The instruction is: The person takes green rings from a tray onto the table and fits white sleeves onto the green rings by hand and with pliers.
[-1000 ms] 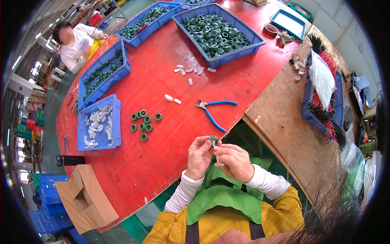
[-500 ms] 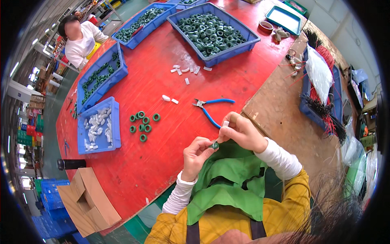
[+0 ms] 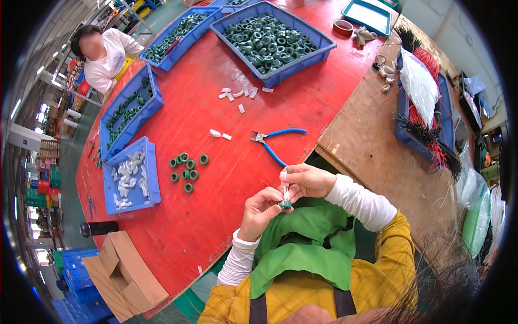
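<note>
My left hand [image 3: 257, 214] pinches a small dark green ring [image 3: 285, 205] between thumb and fingertips, just over the edge of my green apron. My right hand [image 3: 309, 181] is closed around a narrow white strip [image 3: 286, 193], whose end meets the top of that ring. The fingers partly cover the strip, so I cannot tell whether it passes through the ring. Blue-handled cutting pliers [image 3: 278, 135] lie with jaws parted beyond my right hand. Several loose green rings [image 3: 185, 174] rest on the red tabletop to the left.
Blue trays of green rings [image 3: 270, 82] stand at the far side. A smaller blue tray [image 3: 110, 201] holds white pieces; more white strips [image 3: 241, 108] lie mid-table. Also around are a cardboard box [image 3: 135, 264], a black cylinder [image 3: 98, 228], a wire-filled bin [image 3: 415, 141] and another person [image 3: 108, 59].
My right hand has come down and closer to my left, bringing the white strip from above onto the green ring. My left hand still grips the ring. The whole view has shifted slightly.
</note>
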The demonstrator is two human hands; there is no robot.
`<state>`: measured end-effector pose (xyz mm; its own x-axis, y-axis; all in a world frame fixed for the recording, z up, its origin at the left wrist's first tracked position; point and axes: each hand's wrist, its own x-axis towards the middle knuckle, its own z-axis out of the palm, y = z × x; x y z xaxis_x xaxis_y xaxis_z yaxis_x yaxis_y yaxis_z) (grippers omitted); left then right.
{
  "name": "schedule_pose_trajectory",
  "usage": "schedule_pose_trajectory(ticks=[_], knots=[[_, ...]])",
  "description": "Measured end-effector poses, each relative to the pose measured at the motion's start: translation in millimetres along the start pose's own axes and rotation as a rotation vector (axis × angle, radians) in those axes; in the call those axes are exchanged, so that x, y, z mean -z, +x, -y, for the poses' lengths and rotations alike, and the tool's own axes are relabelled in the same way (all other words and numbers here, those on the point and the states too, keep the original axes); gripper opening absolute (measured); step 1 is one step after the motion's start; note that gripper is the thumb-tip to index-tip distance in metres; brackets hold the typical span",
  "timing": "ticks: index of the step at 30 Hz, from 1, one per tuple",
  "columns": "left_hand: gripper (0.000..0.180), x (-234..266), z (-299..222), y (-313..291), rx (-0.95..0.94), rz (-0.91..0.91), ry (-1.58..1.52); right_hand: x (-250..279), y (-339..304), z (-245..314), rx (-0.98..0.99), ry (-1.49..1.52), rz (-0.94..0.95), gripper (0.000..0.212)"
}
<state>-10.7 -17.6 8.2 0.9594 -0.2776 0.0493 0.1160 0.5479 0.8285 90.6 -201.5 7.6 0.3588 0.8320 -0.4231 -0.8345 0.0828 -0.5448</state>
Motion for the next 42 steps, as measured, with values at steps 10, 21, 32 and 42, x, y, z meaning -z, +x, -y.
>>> schedule_pose_trajectory(ticks=[10, 21, 32, 42], knots=[[0.019, 1.9, -11.2, -0.8, -0.023, 0.060, 0.344, -5.1, -2.7, 0.3, 0.048, -0.096, -0.074, 0.017], [0.021, 6.6, -9.6, -7.4, -0.015, 0.008, -0.059, -12.8, -10.1, -8.9, 0.113, -0.396, -0.139, 0.027], [0.023, 13.4, -19.6, -5.8, 0.033, 0.041, -0.151, -46.4, -22.8, 8.6, 0.902, -1.674, -0.136, 0.043], [0.021, 17.4, -15.8, -8.9, 0.045, 0.061, -0.175, -27.1, -24.6, 21.5, 0.937, -1.556, 0.021, 0.035]])
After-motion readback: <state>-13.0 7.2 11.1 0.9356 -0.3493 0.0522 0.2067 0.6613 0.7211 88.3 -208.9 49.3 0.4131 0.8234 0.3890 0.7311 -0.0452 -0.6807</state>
